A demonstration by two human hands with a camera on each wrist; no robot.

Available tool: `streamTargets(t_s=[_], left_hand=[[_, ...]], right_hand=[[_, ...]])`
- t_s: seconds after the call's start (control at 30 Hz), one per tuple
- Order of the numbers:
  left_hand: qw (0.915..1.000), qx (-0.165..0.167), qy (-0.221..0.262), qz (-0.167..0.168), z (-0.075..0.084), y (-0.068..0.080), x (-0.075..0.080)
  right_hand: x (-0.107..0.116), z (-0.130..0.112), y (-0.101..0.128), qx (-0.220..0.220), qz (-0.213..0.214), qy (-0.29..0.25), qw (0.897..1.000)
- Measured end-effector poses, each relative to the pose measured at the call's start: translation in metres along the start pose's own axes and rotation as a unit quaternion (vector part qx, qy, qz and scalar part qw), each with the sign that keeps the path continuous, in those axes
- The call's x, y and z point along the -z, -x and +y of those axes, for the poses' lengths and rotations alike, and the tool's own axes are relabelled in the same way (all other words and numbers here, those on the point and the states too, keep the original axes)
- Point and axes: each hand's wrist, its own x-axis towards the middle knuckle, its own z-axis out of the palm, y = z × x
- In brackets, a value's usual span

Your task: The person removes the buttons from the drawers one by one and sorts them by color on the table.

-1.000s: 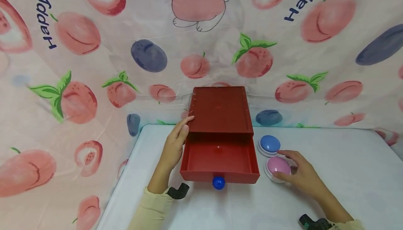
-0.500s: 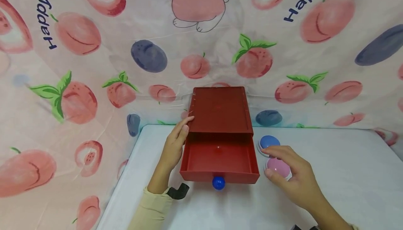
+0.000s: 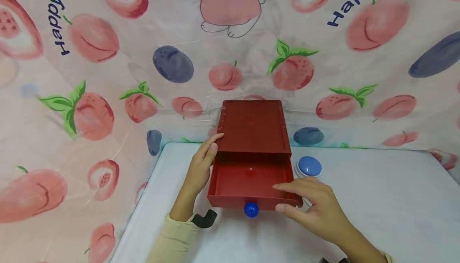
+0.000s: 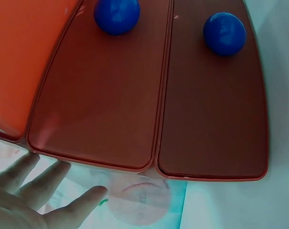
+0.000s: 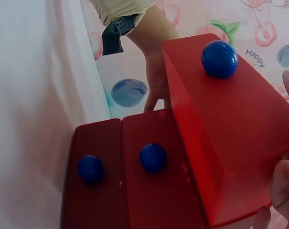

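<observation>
Red cabinet (image 3: 251, 127): in the centre of the head view, standing on the white worktop (image 3: 381, 183); boxy, with a thin raised edge.
Top drawer (image 3: 238, 181): pulled out below centre, its smooth inner floor seen only in the head view; a round, glossy blue knob (image 3: 251, 210) on its front.
Lower drawers (image 4: 97, 95): two, hidden in the head view but shown by both wrist views, flush, with rounded corners and blue ball knobs (image 4: 224, 33).
Left hand (image 3: 199, 169): left of centre, fingers extended against the cabinet's side, thumb apart.
Right hand (image 3: 320, 209): lower right, thumb and fingers spread at the drawer's front corner; contact unclear.
Blue dome (image 3: 310, 166): right of the cabinet, shiny, on a pale round base, in the head view only.
Backdrop (image 3: 244, 51): creased, fruit-printed sheet.
</observation>
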Motion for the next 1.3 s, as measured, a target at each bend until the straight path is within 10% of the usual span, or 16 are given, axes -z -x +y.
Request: streamTargets(t_s=[1.3], left_hand=[[1.0,0.004,-0.005,0.003,0.0014,0.0003,-0.0005]], right_hand=[[-0.0064,0.0065,-0.0067,-0.009,-0.035,-0.053,0.998]])
